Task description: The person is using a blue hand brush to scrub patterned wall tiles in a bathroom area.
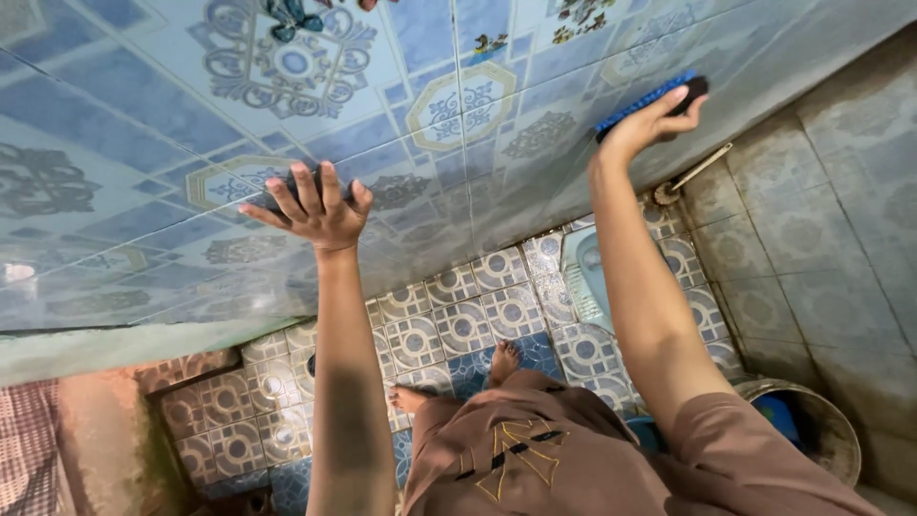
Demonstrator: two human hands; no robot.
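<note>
Cloth of a brown garment (535, 459) fills the bottom of my view, with bare feet (503, 360) below on the patterned floor tiles (458, 330). To the lower right I see a round bucket (841, 435) standing on the floor; something blue lies inside it, but I cannot tell what.

Further out, my left hand (310, 205) is pressed against the blue patterned wall tiles (124, 124), fingers spread over a small dark object (277, 198); how firmly it is gripped I cannot tell. My right hand (654, 119) is closed around a scrub brush (650, 100) with blue bristles, held against the same wall, higher and to the right.

Beyond the right arm, a pale blue squat pan (587, 277) is set into the floor, and a thin pipe (695, 172) runs along the base of the grey wall (821, 229).
</note>
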